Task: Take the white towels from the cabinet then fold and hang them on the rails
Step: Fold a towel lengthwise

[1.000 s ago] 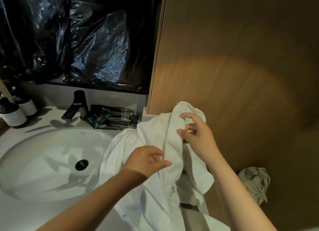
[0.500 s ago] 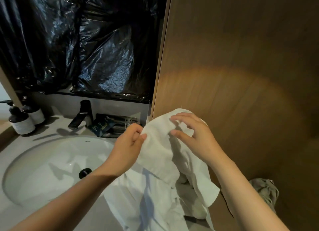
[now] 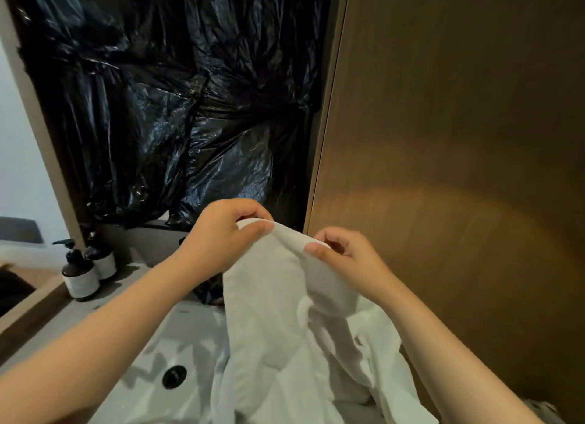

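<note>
Over the basin (image 3: 148, 357), up comes the white towel (image 3: 278, 328)! The left hand (image 3: 221, 233) pinches its top hem between thumb and curled fingers, and the right hand (image 3: 345, 259) pinches the same hem just beside it, so a short stretch of edge runs taut between the two. Everything below hangs loose and rumpled, the lower folds draped down over the sink's near side and out of view.

This cloth looks soft, light and floppy. It should sag wherever it is not held, so no firm squeeze seems needed, only a sure pinch. The place to take it is along that hem, working out to the two corners so the sheet drops flat for a fold.

Compared with half a second ago, the change is clear. The right hand lay with fingers spread on the face of the cloth; now it has closed onto the edge. The left hand has climbed from a lower fold to the top hem, and the pair sit higher against the black plastic sheeting (image 3: 174, 107) and the wooden panel (image 3: 459, 170). The tap and dark packets are now hidden behind the left arm, while the two pump bottles (image 3: 80, 275) keep their place at the back left. No rail shows anywhere.
</note>
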